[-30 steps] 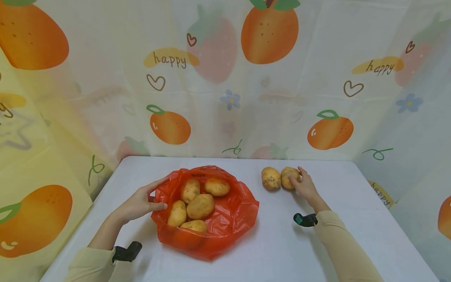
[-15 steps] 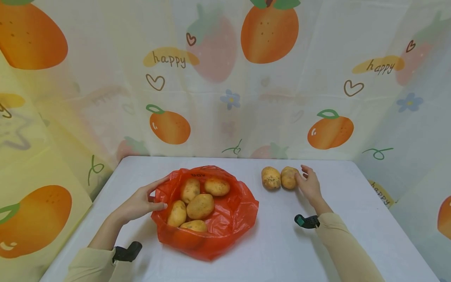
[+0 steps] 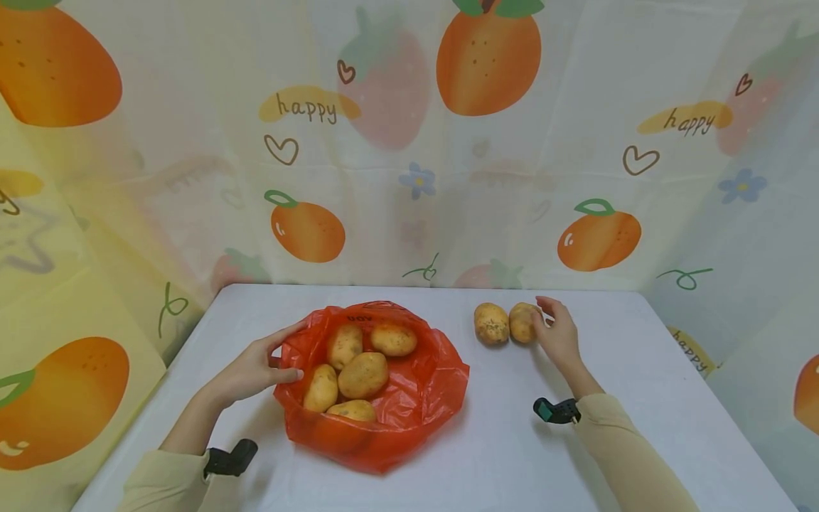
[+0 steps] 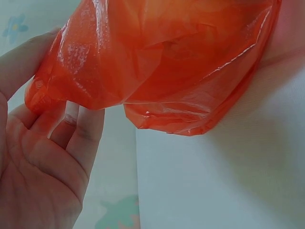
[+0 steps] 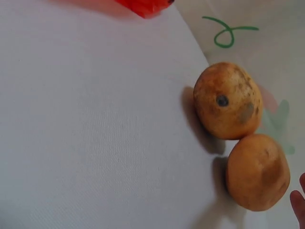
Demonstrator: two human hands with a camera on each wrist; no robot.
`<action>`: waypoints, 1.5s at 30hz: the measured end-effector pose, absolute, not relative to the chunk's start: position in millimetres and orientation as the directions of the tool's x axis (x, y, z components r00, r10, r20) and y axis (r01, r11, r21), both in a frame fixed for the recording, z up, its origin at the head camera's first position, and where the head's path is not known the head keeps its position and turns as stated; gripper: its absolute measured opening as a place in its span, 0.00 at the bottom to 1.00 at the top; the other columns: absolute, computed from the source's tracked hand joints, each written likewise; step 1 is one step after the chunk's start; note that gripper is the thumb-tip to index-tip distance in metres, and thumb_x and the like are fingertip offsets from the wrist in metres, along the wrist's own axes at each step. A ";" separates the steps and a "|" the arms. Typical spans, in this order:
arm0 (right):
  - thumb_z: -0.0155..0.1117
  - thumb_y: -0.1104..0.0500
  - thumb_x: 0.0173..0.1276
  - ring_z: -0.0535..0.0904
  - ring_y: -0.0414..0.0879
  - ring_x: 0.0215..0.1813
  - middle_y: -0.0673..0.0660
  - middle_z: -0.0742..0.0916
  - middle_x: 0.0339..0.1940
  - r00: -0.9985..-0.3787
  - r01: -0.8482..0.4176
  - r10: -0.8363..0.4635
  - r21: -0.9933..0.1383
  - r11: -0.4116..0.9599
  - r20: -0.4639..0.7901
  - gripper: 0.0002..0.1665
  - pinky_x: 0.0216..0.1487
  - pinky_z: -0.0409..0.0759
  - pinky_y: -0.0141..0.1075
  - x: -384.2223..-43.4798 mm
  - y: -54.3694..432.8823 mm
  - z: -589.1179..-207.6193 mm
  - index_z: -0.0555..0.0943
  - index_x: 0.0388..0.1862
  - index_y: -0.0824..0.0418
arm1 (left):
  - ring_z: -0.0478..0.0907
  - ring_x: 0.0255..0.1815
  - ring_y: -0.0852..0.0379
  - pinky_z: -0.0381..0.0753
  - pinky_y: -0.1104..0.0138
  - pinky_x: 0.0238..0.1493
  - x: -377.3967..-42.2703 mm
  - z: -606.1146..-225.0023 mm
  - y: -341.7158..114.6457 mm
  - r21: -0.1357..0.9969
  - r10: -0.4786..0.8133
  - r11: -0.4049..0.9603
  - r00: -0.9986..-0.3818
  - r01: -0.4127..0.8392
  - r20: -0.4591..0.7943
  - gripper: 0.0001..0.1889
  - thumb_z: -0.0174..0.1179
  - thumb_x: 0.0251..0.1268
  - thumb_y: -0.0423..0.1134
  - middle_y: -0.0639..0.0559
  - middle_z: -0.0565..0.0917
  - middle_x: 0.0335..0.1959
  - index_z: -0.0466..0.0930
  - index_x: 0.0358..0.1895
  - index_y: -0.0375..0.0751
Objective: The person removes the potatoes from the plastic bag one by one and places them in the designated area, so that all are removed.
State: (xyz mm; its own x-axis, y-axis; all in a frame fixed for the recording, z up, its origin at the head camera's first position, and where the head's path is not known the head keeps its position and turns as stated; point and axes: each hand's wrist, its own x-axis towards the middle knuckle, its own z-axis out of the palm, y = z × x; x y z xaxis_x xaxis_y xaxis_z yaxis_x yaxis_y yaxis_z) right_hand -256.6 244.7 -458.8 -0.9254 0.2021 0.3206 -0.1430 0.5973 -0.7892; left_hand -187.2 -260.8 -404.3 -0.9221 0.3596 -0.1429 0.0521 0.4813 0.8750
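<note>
Red bag (image 3: 384,448): on the desk (image 3: 499,455), five potatoes (image 3: 363,375) visible inside. Outer potato (image 3: 522,323): right of the bag, level with its far rim; touches the inner potato (image 3: 491,324) on its bagward side. Long axis partly hidden, seemingly front to back alongside the bag; no distinct pointed end. Right hand (image 3: 558,333): nearer; fingers parted, loosely bent, holding nothing; outer potato just bagward. Left hand (image 3: 252,366): pinches the bag's left rim.

White-topped table (image 3: 499,448); pale printed cloth (image 3: 384,227) hangs behind and along both sides; prints: oranges (image 3: 489,60), faded strawberries (image 3: 387,99), hearts (image 3: 281,149), blue flowers (image 3: 418,180), "happy" lettering (image 3: 307,107); left side yellowish, right greyer; light soft.
</note>
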 end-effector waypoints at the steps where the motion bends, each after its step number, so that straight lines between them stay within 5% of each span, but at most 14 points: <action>1: 0.54 0.65 0.66 0.71 0.61 0.57 0.69 0.76 0.54 -0.919 -0.164 0.196 -0.787 0.595 0.341 0.21 0.56 0.72 0.52 -256.3 243.4 -458.5 0.70 0.57 0.70 | 0.74 0.52 0.45 0.82 0.62 0.42 -187.2 -404.2 -260.8 0.875 0.362 0.482 -0.921 0.054 -0.143 0.40 0.64 0.56 0.39 0.40 0.67 0.62 0.53 0.71 0.58; 16: 0.56 0.64 0.66 0.72 0.55 0.58 0.64 0.77 0.55 -0.936 -0.223 0.136 -0.847 0.482 0.324 0.20 0.58 0.72 0.46 -248.5 220.5 -445.2 0.71 0.57 0.66 | 0.71 0.55 0.42 0.82 0.62 0.42 -187.9 -405.1 -261.3 0.877 0.363 0.476 -0.922 0.061 -0.133 0.40 0.64 0.56 0.38 0.41 0.67 0.62 0.53 0.71 0.57; 26: 0.56 0.64 0.66 0.73 0.57 0.57 0.65 0.77 0.55 -0.941 -0.302 0.002 -0.846 0.440 0.337 0.21 0.58 0.72 0.49 -240.5 200.1 -429.7 0.70 0.58 0.66 | 0.75 0.49 0.46 0.82 0.62 0.41 -187.8 -404.1 -261.0 0.881 0.367 0.470 -0.920 0.055 -0.138 0.40 0.64 0.56 0.38 0.40 0.68 0.62 0.53 0.71 0.58; 45: 0.56 0.66 0.65 0.73 0.58 0.57 0.65 0.76 0.58 -0.910 -0.412 -0.217 -0.815 0.406 0.352 0.22 0.55 0.75 0.49 -207.9 147.7 -383.9 0.69 0.58 0.68 | 0.71 0.55 0.42 0.82 0.62 0.42 -187.2 -404.4 -261.0 0.882 0.370 0.468 -0.919 0.059 -0.135 0.40 0.64 0.56 0.39 0.41 0.67 0.62 0.53 0.71 0.57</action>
State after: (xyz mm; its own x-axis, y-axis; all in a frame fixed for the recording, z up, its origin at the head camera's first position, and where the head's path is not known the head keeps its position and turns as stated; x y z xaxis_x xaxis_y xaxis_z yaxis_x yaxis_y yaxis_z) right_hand -207.9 147.7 -383.9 -0.9104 -0.2172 0.3521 -0.4123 0.4063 -0.8155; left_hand -187.2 -261.0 -404.4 -0.9194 0.3696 -0.1346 0.0593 0.4683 0.8816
